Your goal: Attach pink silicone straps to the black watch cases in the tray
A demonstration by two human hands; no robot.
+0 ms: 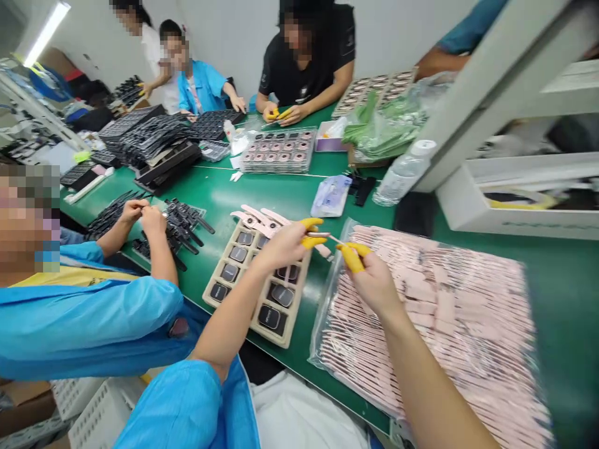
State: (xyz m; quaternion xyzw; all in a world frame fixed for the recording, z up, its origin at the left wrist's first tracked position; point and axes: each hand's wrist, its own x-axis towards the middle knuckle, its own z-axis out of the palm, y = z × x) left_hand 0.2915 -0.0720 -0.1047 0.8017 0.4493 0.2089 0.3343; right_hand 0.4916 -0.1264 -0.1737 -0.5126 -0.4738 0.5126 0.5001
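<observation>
My left hand (289, 242), in yellow finger cots, is closed in a pinch above a beige tray (209, 279). My right hand (369, 277), also in yellow finger cots, pinches the other side, over the left edge of a clear plastic bag of pink watch straps (421, 293). Between the fingertips runs a thin pinkish strip (335, 239), which looks like a strap seen edge-on; its details are too small to tell. Square dark watch faces (282, 294) sit in the tray's compartments. Pink straps with watch bodies (253, 219) lie across the tray's far end, partly behind my left hand.
A co-worker at my left handles black straps (180, 224). Further back are a clear tray of watch parts (281, 149), stacked black trays (154, 140), a blue-white packet (331, 195) and a water bottle (403, 174). A white box (524, 212) and a slanted post (486, 93) stand right.
</observation>
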